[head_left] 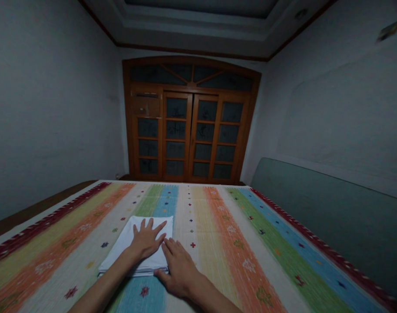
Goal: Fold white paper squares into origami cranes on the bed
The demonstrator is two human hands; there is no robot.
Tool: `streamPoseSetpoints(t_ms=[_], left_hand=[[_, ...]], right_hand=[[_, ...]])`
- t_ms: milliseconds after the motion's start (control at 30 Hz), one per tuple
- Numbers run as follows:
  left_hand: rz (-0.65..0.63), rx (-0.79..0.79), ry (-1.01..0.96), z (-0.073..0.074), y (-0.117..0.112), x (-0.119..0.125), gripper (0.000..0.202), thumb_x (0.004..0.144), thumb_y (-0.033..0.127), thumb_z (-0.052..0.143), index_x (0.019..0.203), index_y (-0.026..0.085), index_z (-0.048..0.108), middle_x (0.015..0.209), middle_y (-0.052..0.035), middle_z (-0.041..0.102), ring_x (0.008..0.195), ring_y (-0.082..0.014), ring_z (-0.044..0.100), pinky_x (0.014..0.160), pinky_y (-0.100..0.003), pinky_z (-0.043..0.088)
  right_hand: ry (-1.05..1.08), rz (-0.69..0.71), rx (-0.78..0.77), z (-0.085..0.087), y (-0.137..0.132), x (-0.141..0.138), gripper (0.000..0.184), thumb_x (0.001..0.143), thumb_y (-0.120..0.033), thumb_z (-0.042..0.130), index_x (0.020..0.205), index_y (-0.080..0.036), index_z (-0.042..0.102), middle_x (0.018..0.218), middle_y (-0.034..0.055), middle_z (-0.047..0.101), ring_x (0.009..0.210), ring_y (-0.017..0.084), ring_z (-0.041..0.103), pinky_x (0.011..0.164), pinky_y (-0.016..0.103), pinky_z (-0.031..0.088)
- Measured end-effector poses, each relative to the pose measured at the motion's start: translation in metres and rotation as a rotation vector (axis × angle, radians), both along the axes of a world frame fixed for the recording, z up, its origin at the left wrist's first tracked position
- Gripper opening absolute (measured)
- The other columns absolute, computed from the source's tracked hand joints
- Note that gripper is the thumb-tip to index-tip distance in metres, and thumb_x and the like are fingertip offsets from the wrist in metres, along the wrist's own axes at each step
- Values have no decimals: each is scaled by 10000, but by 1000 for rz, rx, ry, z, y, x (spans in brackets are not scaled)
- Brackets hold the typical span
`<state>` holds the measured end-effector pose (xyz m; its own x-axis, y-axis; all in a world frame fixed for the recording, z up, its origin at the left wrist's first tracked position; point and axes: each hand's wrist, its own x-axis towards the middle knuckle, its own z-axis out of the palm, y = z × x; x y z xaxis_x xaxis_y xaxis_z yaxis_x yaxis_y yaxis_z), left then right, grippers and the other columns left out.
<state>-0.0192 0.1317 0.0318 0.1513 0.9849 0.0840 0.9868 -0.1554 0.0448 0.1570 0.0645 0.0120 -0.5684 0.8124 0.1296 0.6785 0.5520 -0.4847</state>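
A white cloth, folded into a flat layered rectangle, lies on the striped tablecloth. Spread over its top is my left hand, palm down with the fingers apart. My right hand rests along the cloth's right edge, its fingertips and thumb touching that side. The right hand's fingers are stretched out and lie close together. Neither hand grips anything. Both hands hide part of the cloth's upper face and right edge.
The striped tablecloth reaches to the far edge. A pale green panel stands along the right side against the wall. Wooden double doors with dark glass panes are at the back. A brown wooden edge runs along the left.
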Motion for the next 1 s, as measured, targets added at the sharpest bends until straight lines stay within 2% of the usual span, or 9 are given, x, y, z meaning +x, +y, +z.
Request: streamPoseSetpoints(t_ms=[233,400,600,733,833,1000], left_hand=[[-8,-32,38,7,16,18,517,998,537,408,1509,456,406,1588,-170,411,1387,-520,386,1001,-766,282],[-21,-10,52,14,21,26,503,990,512,443,1488,444,456,1518,-197,478,1272,-530,491,917,-752,365],[-46,30,34,16,20,30,501,994,496,429,1477,388,505,1441,-233,522,1141,-532,562,810,-704,463],[-67,68,16,9,18,26,503,1006,500,414,1489,382,489,1464,-220,514,1184,-516,548,848,-686,465],[-88,93,3,2,17,16,504,1011,510,400,1493,384,483,1496,-186,511,1277,-501,508,934,-682,432],[-174,83,-13,-10,12,-20,473,1022,471,419,1481,390,495,1568,-78,483,1443,-363,410,1152,-549,317]], right_hand=[[45,-18,71,2,-4,-1,789,898,-435,643,1545,-94,347,1589,230,364,1461,394,328,1211,517,269],[37,-39,135,6,-7,-3,538,877,-396,664,1332,-126,569,1365,201,551,1267,362,510,1098,483,417],[-19,-24,275,-2,-6,-6,288,879,-370,664,1085,-169,651,1170,149,604,1097,326,558,980,462,472],[-27,11,293,-4,-5,-4,237,900,-359,652,1065,-189,655,1145,129,610,1063,299,570,937,425,487],[-36,1,281,-4,-4,-3,254,902,-379,654,1076,-193,665,1149,129,612,1057,297,580,936,426,491],[-15,-4,275,-5,-5,-3,259,901,-373,660,1079,-185,667,1166,137,615,1084,304,577,958,436,481]])
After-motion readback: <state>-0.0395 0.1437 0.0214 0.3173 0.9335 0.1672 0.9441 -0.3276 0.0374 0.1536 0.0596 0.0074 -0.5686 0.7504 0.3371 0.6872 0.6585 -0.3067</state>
